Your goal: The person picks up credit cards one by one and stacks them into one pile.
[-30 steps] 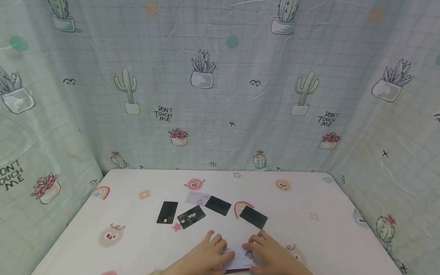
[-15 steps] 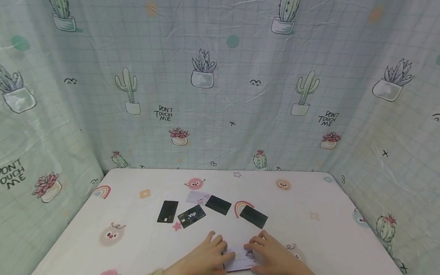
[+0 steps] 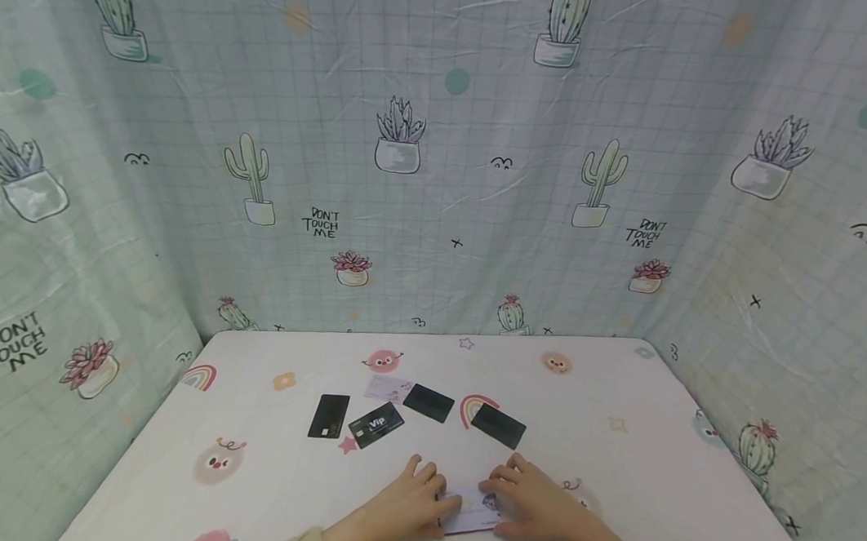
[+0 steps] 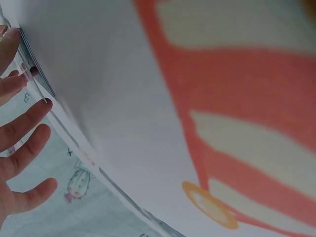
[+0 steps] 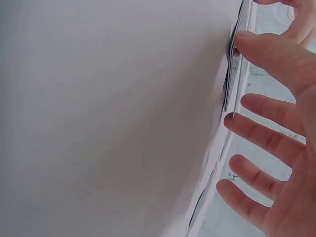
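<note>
A pale printed card [image 3: 470, 514] lies low over the table near its front edge, with a dark edge beneath it. My left hand [image 3: 402, 502] holds its left side, the index finger on the face and the thumb at the near edge. My right hand [image 3: 539, 505] grips the right side between thumb and fingers. Edge-on in the right wrist view, thin layers of card [image 5: 240, 74] stand between the thumb and the middle finger of the right hand [image 5: 276, 143]. In the left wrist view, the left hand's fingers [image 4: 22, 131] are spread, one fingertip at the card's end.
Beyond the hands lie a dark upright card [image 3: 328, 416], a black VIP card [image 3: 375, 425], a pale card [image 3: 379, 388] and two dark cards [image 3: 429, 403] [image 3: 498, 426]. A patterned cloth covers the table [image 3: 614, 476]; printed curtains [image 3: 438, 181] enclose its back and sides.
Both hands stay nearly in place around the pale card. The dark edge under its near side shows less now than a second ago. The other cards have not moved.
</note>
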Demonstrator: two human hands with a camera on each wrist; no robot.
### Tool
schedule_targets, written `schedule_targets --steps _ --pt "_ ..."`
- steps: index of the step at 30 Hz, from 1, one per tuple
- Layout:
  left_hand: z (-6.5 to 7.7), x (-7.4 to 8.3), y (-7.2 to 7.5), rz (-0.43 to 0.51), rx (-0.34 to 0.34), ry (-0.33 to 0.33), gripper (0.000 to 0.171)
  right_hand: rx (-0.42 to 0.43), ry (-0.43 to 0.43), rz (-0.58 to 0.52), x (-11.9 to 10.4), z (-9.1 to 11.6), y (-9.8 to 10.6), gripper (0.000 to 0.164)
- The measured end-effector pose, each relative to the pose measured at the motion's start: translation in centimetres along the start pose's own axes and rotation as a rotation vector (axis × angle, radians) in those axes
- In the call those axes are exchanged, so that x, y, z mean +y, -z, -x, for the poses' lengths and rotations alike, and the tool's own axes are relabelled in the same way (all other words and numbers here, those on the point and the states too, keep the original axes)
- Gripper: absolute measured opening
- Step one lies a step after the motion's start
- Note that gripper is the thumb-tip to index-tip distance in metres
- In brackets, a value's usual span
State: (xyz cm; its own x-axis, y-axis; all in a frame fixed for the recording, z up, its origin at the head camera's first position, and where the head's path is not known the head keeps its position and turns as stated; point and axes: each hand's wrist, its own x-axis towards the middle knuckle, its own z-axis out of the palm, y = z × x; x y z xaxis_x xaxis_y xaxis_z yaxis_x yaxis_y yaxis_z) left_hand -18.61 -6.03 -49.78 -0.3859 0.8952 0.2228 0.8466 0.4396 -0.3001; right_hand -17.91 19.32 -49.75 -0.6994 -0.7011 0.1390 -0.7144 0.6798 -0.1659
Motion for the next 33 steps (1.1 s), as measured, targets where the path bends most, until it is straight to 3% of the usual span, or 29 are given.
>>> schedule_targets --steps 7,33 --pt "-0.01 -0.05 -0.06 -0.004 -0.004 0.009 0.039 -0.044 -0.020 -0.005 0.00 -0.41 0.12 0.049" --pt "0.21 0.04 0.03 -0.028 -0.006 -0.001 0.038 -0.058 0.008 0.008 -0.03 -0.57 0.15 0.048"
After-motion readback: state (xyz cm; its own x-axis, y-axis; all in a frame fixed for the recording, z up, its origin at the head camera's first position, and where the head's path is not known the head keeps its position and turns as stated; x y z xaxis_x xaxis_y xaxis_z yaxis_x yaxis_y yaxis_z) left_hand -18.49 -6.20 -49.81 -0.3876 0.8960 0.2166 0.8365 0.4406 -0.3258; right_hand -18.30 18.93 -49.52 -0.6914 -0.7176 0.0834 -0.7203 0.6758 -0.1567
